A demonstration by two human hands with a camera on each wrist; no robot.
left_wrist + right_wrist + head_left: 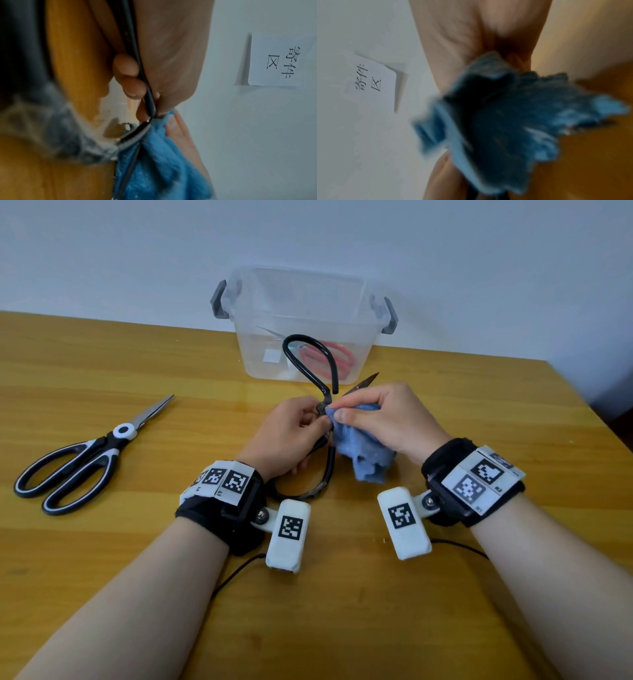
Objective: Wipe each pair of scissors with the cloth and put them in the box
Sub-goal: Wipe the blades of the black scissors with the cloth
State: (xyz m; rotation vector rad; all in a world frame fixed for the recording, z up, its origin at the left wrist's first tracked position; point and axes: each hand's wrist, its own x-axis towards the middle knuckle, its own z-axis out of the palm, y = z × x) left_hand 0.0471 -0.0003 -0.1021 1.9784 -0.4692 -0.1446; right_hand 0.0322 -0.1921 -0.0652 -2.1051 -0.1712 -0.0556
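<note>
Left hand (291,436) gripping black scissors (310,361); right hand (383,419) pinching cloth (363,453) at pivot. Exposed blade tip at 1 o'clock: likely nick if cloth slips.

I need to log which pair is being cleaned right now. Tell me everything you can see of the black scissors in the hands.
The black scissors look all metal, dark, with large thin wire-like loop handles. One loop rises in front of the clear box; the other curves down by the left wrist. The left hand grips them near the pivot. The right hand presses the blue cloth over the blades; only a dark pointed tip pokes out beyond the fingers. They are held above the table.
</note>
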